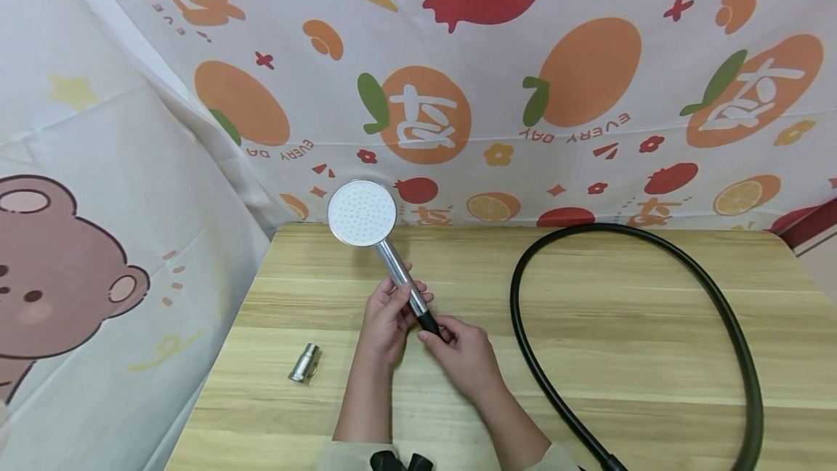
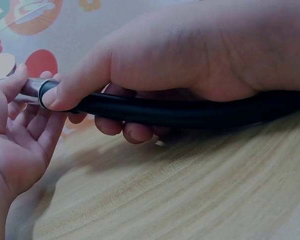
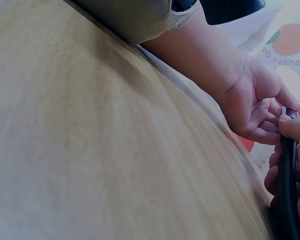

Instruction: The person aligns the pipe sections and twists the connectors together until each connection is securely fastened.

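My left hand (image 1: 384, 329) holds a hand shower head (image 1: 362, 213) by its silver handle. The round white spray face points up, towards the head camera. At the lower end of the handle, my right hand (image 1: 466, 360) grips a black hose (image 2: 165, 114). In the left wrist view the right thumb presses at the joint where hose and handle meet, and the other fingers curl beneath the hose. The right wrist view shows both hands close together at that joint, with the right hand partly cut off by the frame edge.
A small silver metal fitting (image 1: 305, 364) lies on the wooden table (image 1: 261, 413), left of the left forearm. A big loop of black hose (image 1: 726, 311) spreads over the right side. Behind the table's far edge hangs a fruit-patterned cloth (image 1: 497, 100); a bear-patterned cloth (image 1: 163, 187) hangs at left.
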The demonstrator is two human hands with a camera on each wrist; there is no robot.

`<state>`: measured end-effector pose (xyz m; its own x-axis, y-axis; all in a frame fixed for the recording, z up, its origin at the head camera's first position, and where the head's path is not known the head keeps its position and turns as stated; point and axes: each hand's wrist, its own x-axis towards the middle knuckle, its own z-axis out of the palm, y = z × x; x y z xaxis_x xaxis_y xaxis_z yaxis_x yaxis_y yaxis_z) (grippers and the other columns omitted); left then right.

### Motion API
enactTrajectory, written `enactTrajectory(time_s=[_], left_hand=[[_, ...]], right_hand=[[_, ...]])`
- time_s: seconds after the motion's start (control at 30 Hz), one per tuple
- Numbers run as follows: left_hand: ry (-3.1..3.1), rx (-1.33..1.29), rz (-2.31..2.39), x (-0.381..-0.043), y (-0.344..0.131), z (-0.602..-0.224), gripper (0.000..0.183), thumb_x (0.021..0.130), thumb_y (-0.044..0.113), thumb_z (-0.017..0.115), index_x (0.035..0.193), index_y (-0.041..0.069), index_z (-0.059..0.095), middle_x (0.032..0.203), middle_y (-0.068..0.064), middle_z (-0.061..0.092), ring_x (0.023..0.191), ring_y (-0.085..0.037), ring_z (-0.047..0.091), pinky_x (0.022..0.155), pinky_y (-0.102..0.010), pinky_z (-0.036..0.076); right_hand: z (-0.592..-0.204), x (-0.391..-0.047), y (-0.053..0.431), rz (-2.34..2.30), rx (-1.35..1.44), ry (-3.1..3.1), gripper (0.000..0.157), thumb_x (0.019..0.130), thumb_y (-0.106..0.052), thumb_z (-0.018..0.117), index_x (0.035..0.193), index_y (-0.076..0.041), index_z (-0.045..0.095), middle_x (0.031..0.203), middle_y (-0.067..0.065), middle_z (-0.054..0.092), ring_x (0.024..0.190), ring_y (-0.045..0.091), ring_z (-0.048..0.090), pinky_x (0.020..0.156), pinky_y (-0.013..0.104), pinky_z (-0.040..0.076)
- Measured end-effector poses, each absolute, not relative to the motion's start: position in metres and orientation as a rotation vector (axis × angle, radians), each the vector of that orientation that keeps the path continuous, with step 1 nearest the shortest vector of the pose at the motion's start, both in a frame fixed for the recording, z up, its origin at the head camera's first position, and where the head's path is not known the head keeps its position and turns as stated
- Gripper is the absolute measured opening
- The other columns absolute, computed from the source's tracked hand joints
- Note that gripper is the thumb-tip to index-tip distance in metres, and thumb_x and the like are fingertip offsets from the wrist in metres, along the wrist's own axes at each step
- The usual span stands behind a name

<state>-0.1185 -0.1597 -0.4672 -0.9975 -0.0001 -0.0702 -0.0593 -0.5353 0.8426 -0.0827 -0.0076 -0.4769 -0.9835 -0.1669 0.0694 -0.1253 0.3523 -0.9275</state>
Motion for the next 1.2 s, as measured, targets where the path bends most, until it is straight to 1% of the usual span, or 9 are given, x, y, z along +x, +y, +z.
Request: enactTrajectory(time_s=[0.07, 0.27, 0.37, 0.57, 0.7, 0.8, 0.93, 1.03, 1.2], left_hand=[[1.504, -0.119, 2.721, -0.1180, -0.1591, -0.4661, 0.052, 0.099, 0.014, 0.058, 0.144, -0.001, 0.036, 0.090, 0.001, 0.069, 0.083, -0.013, 0.072, 0.084, -0.029, 0.059], [1.593, -0.255, 2.721, -0.1172, -0.1560, -0.4642, 0.057, 0.093, 0.015, 0.068, 0.142, -0.001, 0.044, 0.087, 0.000, 0.072, 0.080, -0.015, 0.073, 0.078, -0.032, 0.061], [1.626, -0.299, 2.724, -0.1181, -0.1550, -0.4656, 0.057, 0.091, 0.012, 0.070, 0.140, -0.005, 0.045, 0.086, 0.000, 0.073, 0.078, -0.016, 0.074, 0.073, -0.031, 0.062], [1.648, -0.374, 2.744, -0.1199, -0.1529, -0.4683, 0.049, 0.088, 0.006, 0.072, 0.128, -0.011, 0.050, 0.082, -0.002, 0.074, 0.073, -0.016, 0.074, 0.066, -0.030, 0.062], [1.638, -0.373, 2.753, -0.1202, -0.1529, -0.4692, 0.051, 0.088, 0.007, 0.073, 0.130, -0.012, 0.049, 0.082, -0.002, 0.074, 0.072, -0.016, 0.074, 0.066, -0.030, 0.061], [1.634, -0.356, 2.743, -0.1200, -0.1534, -0.4690, 0.052, 0.090, 0.008, 0.071, 0.132, -0.011, 0.047, 0.083, -0.002, 0.074, 0.073, -0.016, 0.074, 0.066, -0.030, 0.062], [1.627, -0.333, 2.714, -0.1202, -0.1558, -0.4693, 0.050, 0.093, 0.011, 0.067, 0.135, -0.007, 0.046, 0.084, -0.001, 0.074, 0.075, -0.016, 0.074, 0.067, -0.031, 0.062], [1.600, -0.299, 2.712, -0.1196, -0.1576, -0.4687, 0.051, 0.095, 0.012, 0.065, 0.138, -0.006, 0.044, 0.083, -0.001, 0.073, 0.076, -0.016, 0.073, 0.068, -0.030, 0.062], [1.535, -0.211, 2.746, -0.1182, -0.1589, -0.4671, 0.052, 0.097, 0.009, 0.060, 0.139, -0.010, 0.037, 0.083, -0.001, 0.071, 0.076, -0.015, 0.073, 0.066, -0.027, 0.061]], right_hand=[[-0.4763, -0.0827, -0.0078, -1.760, -0.273, 2.542, 0.029, 0.086, -0.042, 0.074, 0.105, -0.020, 0.074, 0.065, -0.008, 0.057, 0.050, 0.002, 0.045, 0.044, 0.019, 0.039], [-0.4777, -0.0830, -0.0083, -1.733, -0.283, 2.590, 0.025, 0.087, -0.039, 0.074, 0.104, -0.021, 0.075, 0.063, -0.011, 0.055, 0.048, 0.001, 0.042, 0.043, 0.019, 0.037], [-0.4775, -0.0828, -0.0083, -1.723, -0.278, 2.604, 0.023, 0.086, -0.037, 0.075, 0.103, -0.022, 0.075, 0.062, -0.012, 0.055, 0.048, 0.000, 0.041, 0.043, 0.018, 0.036], [-0.4769, -0.0824, -0.0085, -1.725, -0.290, 2.612, 0.023, 0.086, -0.036, 0.076, 0.103, -0.020, 0.075, 0.062, -0.011, 0.055, 0.048, 0.000, 0.042, 0.043, 0.018, 0.036], [-0.4780, -0.0828, -0.0086, -1.719, -0.288, 2.616, 0.026, 0.084, -0.040, 0.077, 0.102, -0.021, 0.075, 0.062, -0.011, 0.055, 0.048, 0.000, 0.042, 0.043, 0.017, 0.036], [-0.4789, -0.0830, -0.0088, -1.681, -0.290, 2.634, 0.028, 0.087, -0.045, 0.073, 0.101, -0.021, 0.074, 0.062, -0.012, 0.053, 0.049, 0.001, 0.042, 0.044, 0.018, 0.037], [-0.4802, -0.0831, -0.0090, -1.601, -0.321, 2.663, 0.031, 0.093, -0.051, 0.062, 0.099, -0.023, 0.072, 0.062, -0.013, 0.050, 0.050, 0.002, 0.042, 0.045, 0.021, 0.037], [-0.4810, -0.0831, -0.0088, -1.572, -0.360, 2.672, 0.033, 0.095, -0.052, 0.057, 0.098, -0.023, 0.071, 0.062, -0.012, 0.050, 0.051, 0.002, 0.042, 0.045, 0.022, 0.037], [-0.4807, -0.0830, -0.0080, -1.552, -0.368, 2.653, 0.033, 0.097, -0.052, 0.054, 0.097, -0.024, 0.070, 0.062, -0.011, 0.048, 0.052, 0.003, 0.041, 0.045, 0.022, 0.036]])
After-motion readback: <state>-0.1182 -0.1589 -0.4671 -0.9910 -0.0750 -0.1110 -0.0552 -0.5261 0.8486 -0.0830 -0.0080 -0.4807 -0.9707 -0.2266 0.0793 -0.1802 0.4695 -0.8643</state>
